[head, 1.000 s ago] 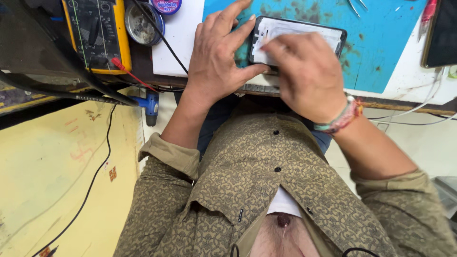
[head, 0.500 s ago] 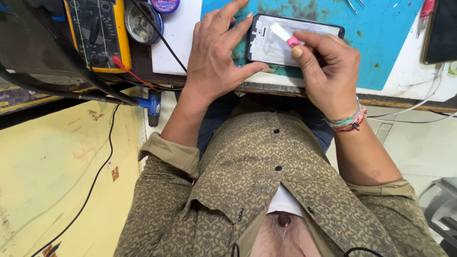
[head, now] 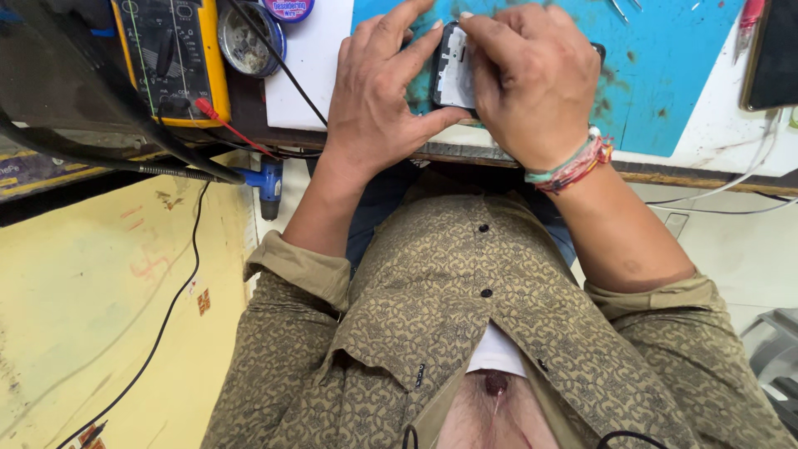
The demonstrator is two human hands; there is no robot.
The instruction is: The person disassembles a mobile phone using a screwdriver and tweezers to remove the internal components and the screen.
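I have the one phone [head: 455, 68] pinned on the blue mat [head: 665, 75] at the near edge of the worktop [head: 715, 158], so it cannot slide while I work on it. My left hand [head: 378, 104] is spread, thumb and fingers braced on its left edge; my right hand [head: 532, 83] covers most of it from above, fingers closed down on it, though what they pinch is hidden from me. Off to the left, within reach, sit one yellow multimeter [head: 170, 58], with its red probe lead [head: 233, 129], and one round tin [head: 247, 37].
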